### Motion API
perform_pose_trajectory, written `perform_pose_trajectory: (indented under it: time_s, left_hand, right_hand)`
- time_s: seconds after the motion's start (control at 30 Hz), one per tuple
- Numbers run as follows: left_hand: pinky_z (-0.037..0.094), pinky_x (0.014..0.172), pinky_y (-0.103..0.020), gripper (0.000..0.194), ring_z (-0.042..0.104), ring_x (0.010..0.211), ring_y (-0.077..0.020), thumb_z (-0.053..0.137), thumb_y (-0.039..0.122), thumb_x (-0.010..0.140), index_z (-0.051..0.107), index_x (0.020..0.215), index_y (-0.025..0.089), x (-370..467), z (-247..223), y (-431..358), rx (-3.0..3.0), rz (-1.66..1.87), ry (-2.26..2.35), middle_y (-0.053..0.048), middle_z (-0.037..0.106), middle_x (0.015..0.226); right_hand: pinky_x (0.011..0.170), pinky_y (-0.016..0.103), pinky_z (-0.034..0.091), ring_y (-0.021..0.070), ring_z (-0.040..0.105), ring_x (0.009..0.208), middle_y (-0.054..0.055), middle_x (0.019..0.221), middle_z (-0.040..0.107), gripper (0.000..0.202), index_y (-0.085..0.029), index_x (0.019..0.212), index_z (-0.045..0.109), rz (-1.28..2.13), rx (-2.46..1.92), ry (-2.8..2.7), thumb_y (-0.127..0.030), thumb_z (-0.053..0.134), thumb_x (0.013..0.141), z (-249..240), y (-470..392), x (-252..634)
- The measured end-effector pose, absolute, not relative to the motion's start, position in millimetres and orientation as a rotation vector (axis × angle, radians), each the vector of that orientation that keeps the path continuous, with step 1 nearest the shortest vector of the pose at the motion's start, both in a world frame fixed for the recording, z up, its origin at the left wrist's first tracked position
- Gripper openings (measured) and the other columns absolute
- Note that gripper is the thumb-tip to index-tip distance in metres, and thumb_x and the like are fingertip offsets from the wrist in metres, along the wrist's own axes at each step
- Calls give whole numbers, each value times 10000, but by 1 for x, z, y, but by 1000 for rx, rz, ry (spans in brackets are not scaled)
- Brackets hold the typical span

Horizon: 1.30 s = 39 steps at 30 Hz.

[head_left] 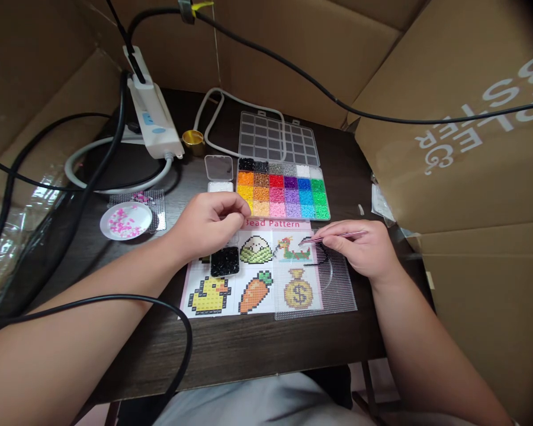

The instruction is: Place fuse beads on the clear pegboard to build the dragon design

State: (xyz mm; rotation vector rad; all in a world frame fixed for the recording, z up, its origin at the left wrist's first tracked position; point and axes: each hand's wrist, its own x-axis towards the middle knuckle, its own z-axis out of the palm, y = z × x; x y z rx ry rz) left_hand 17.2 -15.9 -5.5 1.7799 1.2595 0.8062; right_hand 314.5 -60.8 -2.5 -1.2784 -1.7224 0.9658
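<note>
My left hand (217, 222) is closed at the near left corner of the bead box (284, 189), fingertips pressed together by the yellow beads; what they hold, if anything, is too small to tell. My right hand (359, 242) pinches pink tweezers (337, 236), whose tips point left over the dragon picture. Under them a clear pegboard (340, 284) lies on the right part of the bead pattern sheet (255, 310). A small open case of black beads (225, 261) sits on the sheet just below my left hand.
A white dish (125, 221) of pink and white beads rests on a small pegboard (159, 207) at the left. Behind are a gold cup (193, 142), a power strip (155, 118) and cables. Cardboard walls (471, 165) surround the table (231, 349). A black cable (189, 337) crosses above my left forearm.
</note>
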Motion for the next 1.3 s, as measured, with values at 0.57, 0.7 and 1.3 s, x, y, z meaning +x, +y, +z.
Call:
perform_pose_trajectory:
  time_s: [0.57, 0.7, 1.3]
  left_hand:
    - [432, 574, -269, 148, 601, 624, -151, 549, 223, 742, 688, 741, 173, 16, -7, -15, 1804, 817, 1238, -17, 699, 690]
    - [423, 561, -270, 150, 582, 603, -146, 550, 225, 739, 689, 744, 170, 16, -7, -15, 1800, 815, 1239, -17, 690, 680]
    - [428, 567, -281, 162, 583, 603, -149, 544, 235, 737, 692, 743, 167, 18, -6, -16, 1805, 820, 1230, -20, 687, 683]
  right_hand:
    - [722, 249, 642, 173, 785, 795, 15, 848, 816, 106, -269, 824, 835, 894, -1205, -1702, -188, 767, 826, 3, -63, 307]
    - [727, 248, 645, 168, 784, 789, 12, 853, 817, 123, -266, 827, 835, 917, -1124, -1716, -157, 784, 802, 3, -64, 293]
    - [699, 230, 647, 160, 782, 776, 23, 880, 819, 105, -257, 872, 839, 1009, -1121, -1795, -184, 779, 828, 0, -63, 280]
